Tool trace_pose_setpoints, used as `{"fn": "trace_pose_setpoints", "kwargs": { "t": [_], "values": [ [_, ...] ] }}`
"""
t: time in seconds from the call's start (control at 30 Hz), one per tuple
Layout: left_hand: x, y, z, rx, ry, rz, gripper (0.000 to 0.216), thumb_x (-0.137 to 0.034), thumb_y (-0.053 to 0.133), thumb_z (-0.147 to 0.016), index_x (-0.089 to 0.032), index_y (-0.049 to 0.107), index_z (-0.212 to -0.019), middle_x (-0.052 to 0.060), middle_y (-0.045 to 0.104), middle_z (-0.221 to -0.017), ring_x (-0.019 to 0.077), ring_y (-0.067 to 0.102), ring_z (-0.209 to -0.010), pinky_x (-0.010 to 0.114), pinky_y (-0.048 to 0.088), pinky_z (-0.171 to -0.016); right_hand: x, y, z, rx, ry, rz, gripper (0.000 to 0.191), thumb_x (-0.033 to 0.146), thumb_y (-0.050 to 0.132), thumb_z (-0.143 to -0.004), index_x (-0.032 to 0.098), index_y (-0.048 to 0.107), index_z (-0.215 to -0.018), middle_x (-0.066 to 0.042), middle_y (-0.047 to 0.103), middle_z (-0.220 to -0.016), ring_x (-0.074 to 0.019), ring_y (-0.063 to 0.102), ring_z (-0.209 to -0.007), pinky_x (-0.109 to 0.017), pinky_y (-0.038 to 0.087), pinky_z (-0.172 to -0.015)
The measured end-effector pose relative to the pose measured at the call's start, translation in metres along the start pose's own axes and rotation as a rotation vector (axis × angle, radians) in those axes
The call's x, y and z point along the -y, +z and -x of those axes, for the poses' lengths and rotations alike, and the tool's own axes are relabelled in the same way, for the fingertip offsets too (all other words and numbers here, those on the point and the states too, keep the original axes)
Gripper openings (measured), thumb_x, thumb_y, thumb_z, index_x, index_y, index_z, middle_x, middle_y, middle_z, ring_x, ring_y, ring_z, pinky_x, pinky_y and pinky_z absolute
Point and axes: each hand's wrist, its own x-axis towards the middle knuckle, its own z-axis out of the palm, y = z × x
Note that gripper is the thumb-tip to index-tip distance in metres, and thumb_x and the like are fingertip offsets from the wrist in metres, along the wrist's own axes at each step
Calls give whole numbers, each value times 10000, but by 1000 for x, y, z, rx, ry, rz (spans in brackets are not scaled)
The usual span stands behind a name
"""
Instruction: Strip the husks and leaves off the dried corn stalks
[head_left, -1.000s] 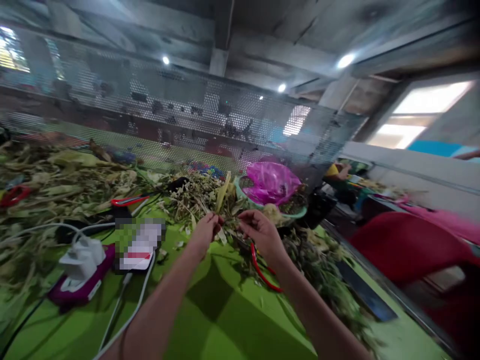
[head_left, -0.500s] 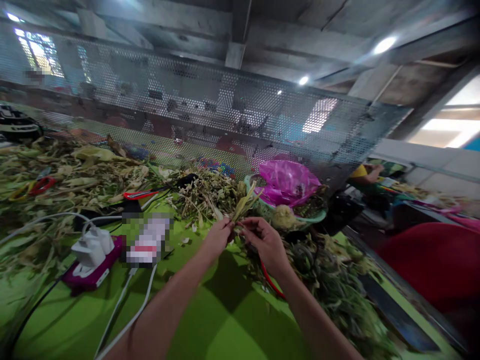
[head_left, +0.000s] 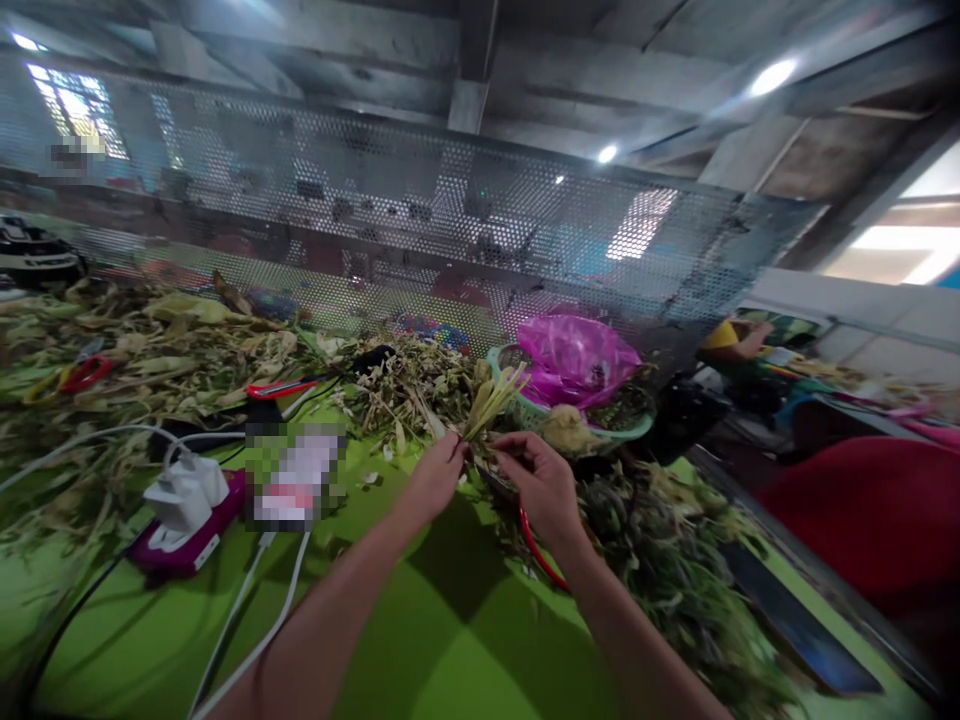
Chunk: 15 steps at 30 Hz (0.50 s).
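My left hand (head_left: 437,476) is closed in a pinch on the base of a small bunch of pale green stalks (head_left: 491,398) that fans up and to the right. My right hand (head_left: 540,483) is closed too, fingertips pinching at the same bunch just right of the left hand. Both hands hover over a bright green table (head_left: 442,640). A red-handled tool (head_left: 536,552) lies under my right wrist, partly hidden. A green basket (head_left: 630,432) with a pink plastic bag (head_left: 574,358) stands just beyond the hands.
Heaps of dried leaves and stalks (head_left: 150,350) cover the table's far side and right edge. A white charger on a purple block (head_left: 184,515) with cables lies at left. A perforated metal screen (head_left: 420,230) stands behind. Another person (head_left: 731,342) works at right.
The camera has swung left and steadied. My hands have drawn closer together on the stalk bunch, which now fans out more upright to the right.
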Motion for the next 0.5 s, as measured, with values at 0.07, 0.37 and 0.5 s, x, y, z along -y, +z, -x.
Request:
{"fn": "trace_pose_setpoints", "kwargs": {
  "t": [0.07, 0.37, 0.5],
  "values": [
    [-1, 0, 0, -3, 14, -45, 218, -310, 381, -900, -207, 418, -712, -17, 455, -653, 134, 403, -624, 256, 306, -587, -2, 0, 0, 40, -12, 19, 180, 305, 629, -755, 175, 643, -878, -38, 651, -777, -175, 573, -696, -277, 449, -635],
    [-6, -1, 0, -4, 63, -302, 230, -323, 355, -918, -199, 485, -775, 32, 531, -734, 162, 445, -679, 291, 364, -666, -14, 2, -5, 133, 48, 136, 240, 419, 649, -735, 188, 660, -800, -18, 633, -668, -173, 539, -603, -284, 416, -564],
    [-7, -1, 2, 18, 37, -328, 241, -331, 349, -919, -195, 512, -805, 35, 537, -728, 161, 448, -664, 291, 376, -666, -7, 3, -5, 98, 85, 94, 234, 427, 640, -725, 195, 613, -739, 17, 558, -594, -145, 483, -536, -272, 377, -527]
  ]
}}
